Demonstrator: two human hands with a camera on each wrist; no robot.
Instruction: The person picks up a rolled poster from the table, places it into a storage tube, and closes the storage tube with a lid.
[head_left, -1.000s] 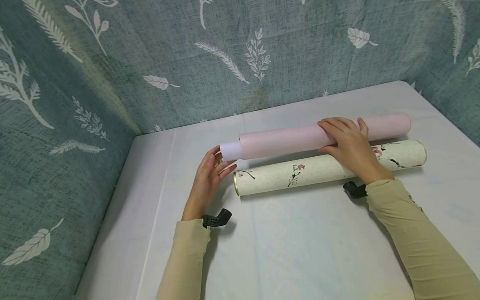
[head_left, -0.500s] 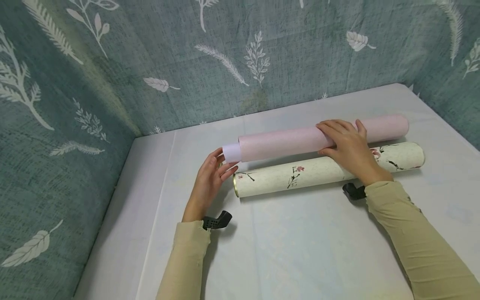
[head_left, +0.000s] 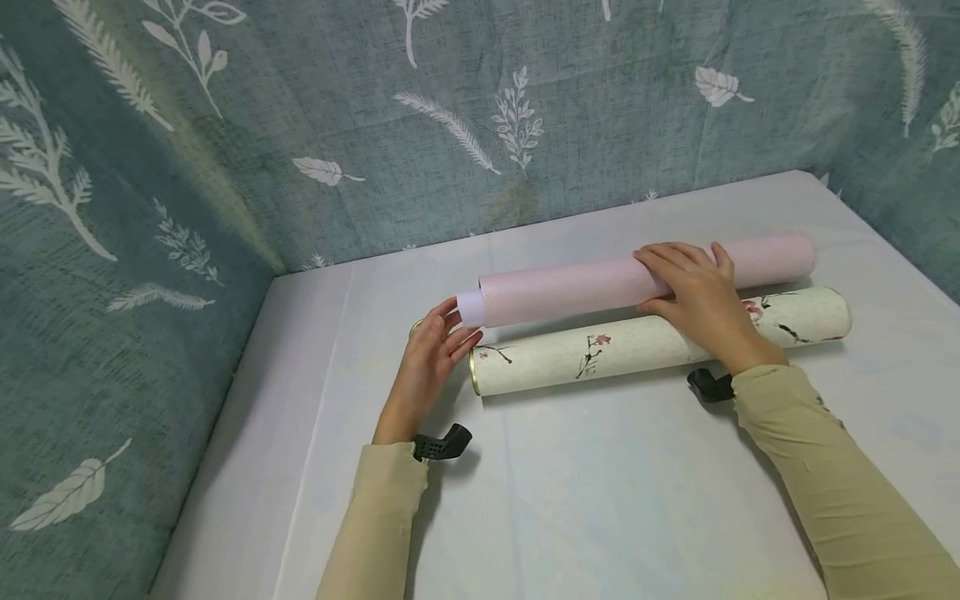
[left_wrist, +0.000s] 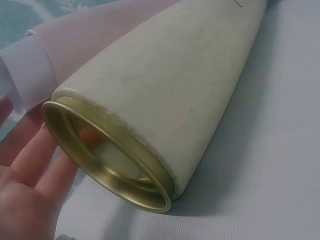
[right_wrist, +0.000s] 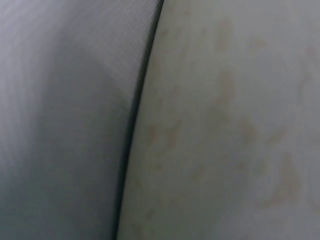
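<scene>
My right hand [head_left: 701, 300] grips a long pink tube [head_left: 558, 293] from above, fingers over its far side and thumb on the near side. A pale lavender-white paper roll [head_left: 471, 307] sticks a short way out of the tube's left end. At that end is my left hand [head_left: 427, 358], palm up, its spread fingers touching the roll's outer end. In the left wrist view the fingers [left_wrist: 37, 155] reach under the paper, beside the other tube. That cream tube [head_left: 555, 364], printed with blossoms, lies just in front of the pink one.
The cream tube's left end has a hollow gold metal rim [left_wrist: 107, 114]. A gold ring-shaped edge [head_left: 415, 328] shows behind my left hand, mostly hidden. A white cloth [head_left: 585, 483] covers the table, and leaf-patterned green fabric [head_left: 420, 167] hangs behind it.
The paper roll has slid further right into the pink tube, with my left hand moving along behind it. My right hand keeps its grip. More of the gold edge now shows.
</scene>
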